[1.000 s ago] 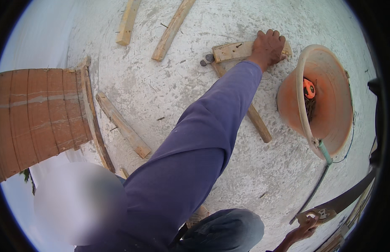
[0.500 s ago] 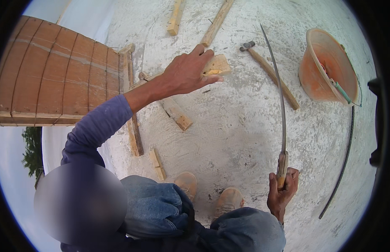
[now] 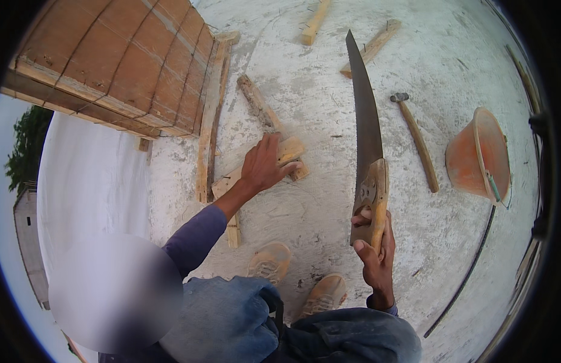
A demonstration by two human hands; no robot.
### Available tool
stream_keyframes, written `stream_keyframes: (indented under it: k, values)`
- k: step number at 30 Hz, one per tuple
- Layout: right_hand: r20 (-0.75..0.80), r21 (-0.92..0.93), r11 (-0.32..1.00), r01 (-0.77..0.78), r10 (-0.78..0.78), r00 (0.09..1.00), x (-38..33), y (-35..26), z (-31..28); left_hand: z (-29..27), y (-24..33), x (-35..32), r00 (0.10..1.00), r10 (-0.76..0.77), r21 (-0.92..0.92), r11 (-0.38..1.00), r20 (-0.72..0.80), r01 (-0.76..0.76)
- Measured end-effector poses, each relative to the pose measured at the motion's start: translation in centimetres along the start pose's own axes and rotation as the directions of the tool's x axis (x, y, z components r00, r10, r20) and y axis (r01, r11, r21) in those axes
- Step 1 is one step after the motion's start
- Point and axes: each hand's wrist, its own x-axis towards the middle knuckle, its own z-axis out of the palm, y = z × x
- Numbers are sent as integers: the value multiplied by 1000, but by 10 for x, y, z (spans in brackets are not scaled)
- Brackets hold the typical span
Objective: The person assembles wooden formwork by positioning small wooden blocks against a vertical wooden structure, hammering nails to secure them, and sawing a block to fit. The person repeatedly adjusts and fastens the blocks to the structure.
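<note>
My left hand (image 3: 263, 162) is closed over a short length of pale timber (image 3: 291, 150), fingers on its far side and thumb near its right end. This timber lies across another wooden batten (image 3: 256, 101), whose near end pokes out by my thumb. In my right hand (image 3: 378, 248) is a handsaw (image 3: 366, 115), gripped by its worn wooden handle. Its blade points away from me, flat side showing and toothed edge to the left, apart from the timber.
A brick-coloured panelled block (image 3: 117, 54) stands at the upper left beside a long wooden strip (image 3: 213, 121). To the right are a hammer (image 3: 418, 142), an orange bucket (image 3: 476, 154) and a black rod (image 3: 465, 278). Nailed wood pieces (image 3: 372, 47) lie farther off. My shoes (image 3: 271, 261) are close below.
My left hand has come nearer to me with the timber. The saw has turned from edge-on to flat side showing, and my right hand has moved slightly forward. The whole view has shifted.
</note>
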Motion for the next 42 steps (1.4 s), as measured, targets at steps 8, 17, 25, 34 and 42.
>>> stream_keyframes:
  k: [8, 17, 25, 34, 42]
  values:
    - [-110, -389, 858, 335, -404, 908, -15, 27, 5, 7, -11, -1, 969, -243, -46, 969, 38, 244]
    - [-99, -461, 832, 309, -394, 914, -18, 29, 27, 2, 5, 9, 893, -445, -108, 886, 72, 450]
    - [70, -562, 715, 415, -459, 886, -23, 28, 36, -7, 11, 10, 875, -473, -67, 874, 109, 481]
    - [81, -543, 695, 471, -516, 853, -32, 32, 37, -11, 11, 12, 829, -521, -60, 838, 204, 542]
    - [103, -552, 699, 454, -483, 870, -51, 36, 31, 0, 7, 10, 867, -493, -51, 866, 77, 497]
